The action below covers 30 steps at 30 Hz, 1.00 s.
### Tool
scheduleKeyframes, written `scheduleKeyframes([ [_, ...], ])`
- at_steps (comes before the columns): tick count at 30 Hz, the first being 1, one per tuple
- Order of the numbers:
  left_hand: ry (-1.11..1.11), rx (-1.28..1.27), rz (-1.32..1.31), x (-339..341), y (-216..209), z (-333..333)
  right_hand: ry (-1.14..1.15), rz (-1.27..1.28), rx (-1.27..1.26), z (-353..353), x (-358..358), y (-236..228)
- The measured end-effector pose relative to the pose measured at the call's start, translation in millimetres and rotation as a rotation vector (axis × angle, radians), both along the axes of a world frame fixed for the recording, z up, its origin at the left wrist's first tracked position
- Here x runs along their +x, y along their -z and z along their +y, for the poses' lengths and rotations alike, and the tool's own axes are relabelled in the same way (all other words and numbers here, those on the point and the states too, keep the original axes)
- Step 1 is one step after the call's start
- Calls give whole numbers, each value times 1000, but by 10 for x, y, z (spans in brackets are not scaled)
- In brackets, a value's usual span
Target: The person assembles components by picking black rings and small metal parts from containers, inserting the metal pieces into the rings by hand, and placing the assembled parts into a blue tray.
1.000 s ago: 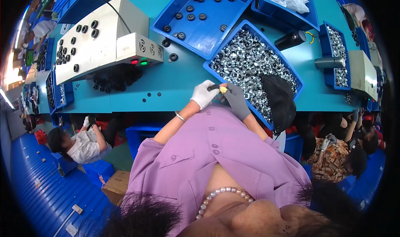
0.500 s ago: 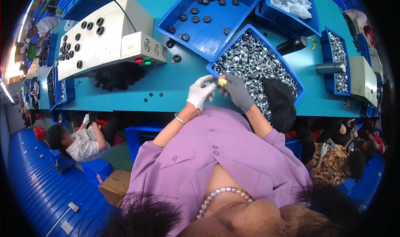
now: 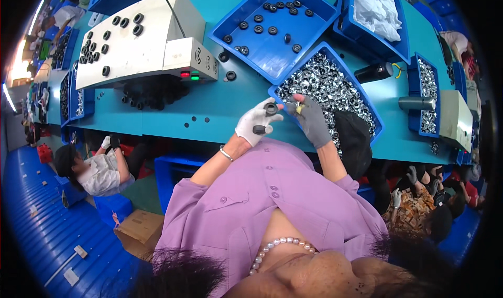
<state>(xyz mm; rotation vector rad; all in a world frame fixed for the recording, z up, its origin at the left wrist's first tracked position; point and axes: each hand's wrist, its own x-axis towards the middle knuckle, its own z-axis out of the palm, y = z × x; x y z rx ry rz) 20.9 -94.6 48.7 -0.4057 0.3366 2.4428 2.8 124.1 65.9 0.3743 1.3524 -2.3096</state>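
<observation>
My left hand [image 3: 253, 122], in a white glove, holds a black ring [image 3: 271, 108] between thumb and fingertips. A second black ring [image 3: 259, 130] sits against its lower fingers. Just to the right is my right hand [image 3: 313, 121], in a grey glove with bare reddish fingertips. Its fingers are bent together around a small spot of yellow and silver that I cannot make out. This hand is over the near left edge of a blue bin [image 3: 361, 91] heaped with shiny metal rings [image 3: 319, 80]. The two hands are slightly apart.
Ahead lies a blue tray [image 3: 217, 33] with several black ring parts. A cream machine [image 3: 146, 41] at left carries black rings, with more piled beneath. A dark cylinder [image 3: 373, 73] and a bin of white bags [image 3: 374, 10] stand right. A black cloth-like thing [image 3: 352, 138] overlaps the metal-ring bin.
My hands have moved apart; the black rings in my left hand now show plainly. One more black ring is in the blue tray, on edge. The whole view has shifted slightly.
</observation>
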Motion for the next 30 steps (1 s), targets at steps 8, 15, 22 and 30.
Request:
scheduleKeyframes([
  [8,74,-292,168,-21,-176,108,-2,32,173,-23,250,-157],
  [15,143,-561,247,-34,-323,151,23,77,196,124,285,47],
  [22,-22,-1586,762,7,-315,316,112,-88,-232,29,319,39],
  [30,20,-1867,871,-56,-428,333,-11,-160,-355,-8,436,169],
])
